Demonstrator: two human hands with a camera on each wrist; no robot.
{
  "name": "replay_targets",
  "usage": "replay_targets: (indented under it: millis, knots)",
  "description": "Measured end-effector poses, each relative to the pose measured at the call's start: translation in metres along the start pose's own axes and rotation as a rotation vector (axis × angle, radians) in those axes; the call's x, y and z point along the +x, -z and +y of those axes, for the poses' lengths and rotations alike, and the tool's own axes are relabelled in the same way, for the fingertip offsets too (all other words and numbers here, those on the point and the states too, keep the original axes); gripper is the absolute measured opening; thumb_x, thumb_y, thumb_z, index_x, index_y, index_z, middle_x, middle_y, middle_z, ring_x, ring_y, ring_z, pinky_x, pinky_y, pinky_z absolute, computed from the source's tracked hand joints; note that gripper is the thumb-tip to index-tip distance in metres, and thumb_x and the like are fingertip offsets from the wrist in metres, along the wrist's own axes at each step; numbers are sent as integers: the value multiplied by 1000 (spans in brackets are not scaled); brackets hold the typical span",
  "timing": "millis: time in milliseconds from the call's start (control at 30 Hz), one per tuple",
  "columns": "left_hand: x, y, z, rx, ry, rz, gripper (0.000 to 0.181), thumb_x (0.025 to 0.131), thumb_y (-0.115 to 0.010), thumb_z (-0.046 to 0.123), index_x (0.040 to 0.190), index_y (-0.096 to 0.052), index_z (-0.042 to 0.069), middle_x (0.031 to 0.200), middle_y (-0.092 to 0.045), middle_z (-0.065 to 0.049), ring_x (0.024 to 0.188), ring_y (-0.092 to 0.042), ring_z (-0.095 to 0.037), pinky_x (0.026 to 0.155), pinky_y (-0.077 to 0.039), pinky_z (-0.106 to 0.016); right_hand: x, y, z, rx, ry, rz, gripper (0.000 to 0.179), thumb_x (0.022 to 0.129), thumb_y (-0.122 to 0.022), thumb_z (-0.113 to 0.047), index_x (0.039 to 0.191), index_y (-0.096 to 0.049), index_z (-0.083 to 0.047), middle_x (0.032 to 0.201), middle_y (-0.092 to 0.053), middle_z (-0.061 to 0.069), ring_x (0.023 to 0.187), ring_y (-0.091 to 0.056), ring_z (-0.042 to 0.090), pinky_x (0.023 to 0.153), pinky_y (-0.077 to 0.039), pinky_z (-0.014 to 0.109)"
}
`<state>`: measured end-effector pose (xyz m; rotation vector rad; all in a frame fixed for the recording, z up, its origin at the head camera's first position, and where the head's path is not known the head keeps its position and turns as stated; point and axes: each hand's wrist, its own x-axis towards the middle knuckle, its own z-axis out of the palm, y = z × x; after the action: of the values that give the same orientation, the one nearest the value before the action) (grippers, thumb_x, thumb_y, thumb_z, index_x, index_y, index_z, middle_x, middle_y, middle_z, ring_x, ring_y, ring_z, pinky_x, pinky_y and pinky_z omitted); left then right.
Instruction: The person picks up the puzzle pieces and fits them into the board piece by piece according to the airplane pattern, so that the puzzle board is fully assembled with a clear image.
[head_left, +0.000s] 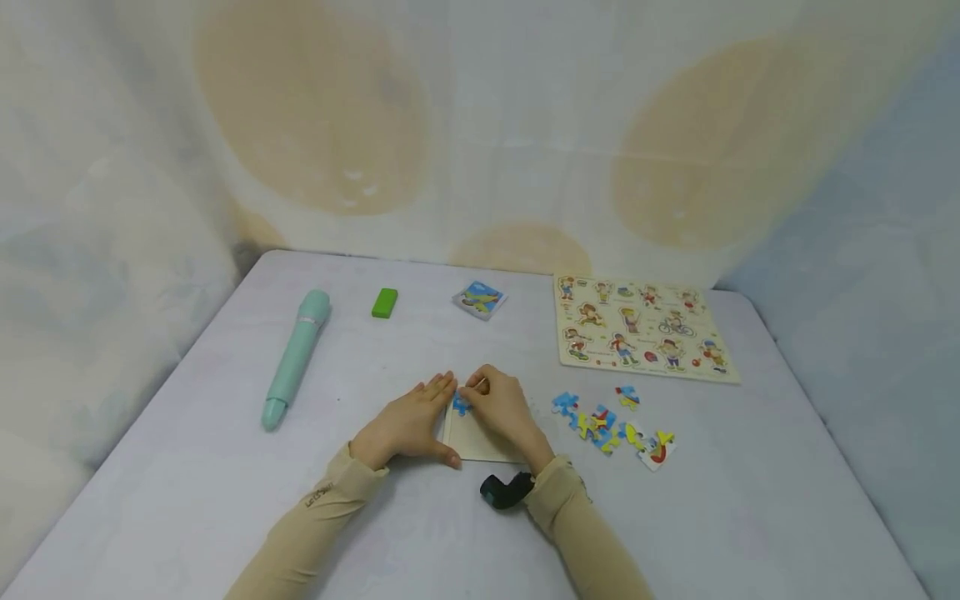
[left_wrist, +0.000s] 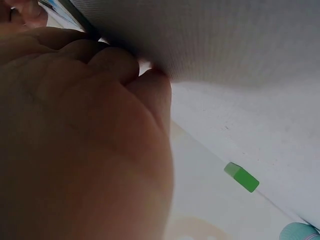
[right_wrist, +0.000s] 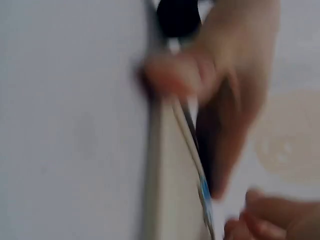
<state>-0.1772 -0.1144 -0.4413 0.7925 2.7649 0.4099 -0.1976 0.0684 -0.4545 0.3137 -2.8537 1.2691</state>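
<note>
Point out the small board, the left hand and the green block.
Small board (head_left: 476, 441), head view: bare surface near its lower edge.
Left hand (head_left: 406, 425), head view: back of the hand.
Green block (head_left: 385, 303), head view: its top face.

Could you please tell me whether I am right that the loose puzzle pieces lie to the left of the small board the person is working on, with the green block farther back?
Not quite: the head view shows the loose puzzle pieces to the right of the small board, with the green block farther back.

pale board (head_left: 477, 443): flat | blue piece (head_left: 461, 406): board's far-left corner
</note>
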Motion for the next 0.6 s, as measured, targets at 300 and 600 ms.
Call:
replay_targets:
  millis: [300, 600]
  knots:
    - [3, -1, 1, 5, 16, -8, 122, 63, -81, 62, 152, -25, 0, 161, -21, -14, 150, -19, -28, 122, -21, -45, 1, 70, 45, 11, -111, -43, 22, 95, -63, -25, 107, -66, -7, 101, -69, 10, 90, -63, 22, 72, -51, 28]
    - [5, -2, 0, 5, 13, -14, 123, 63, -81, 62, 152, -24, -1, 161, -21, -14, 150, -18, -28, 122, -21, -45, -16, 121, 83, -4, -119, -221, 46, 86, -72, -13, 129, -58, -5, 129, -60, 18, 115, -54, 36, 94, -50, 48]
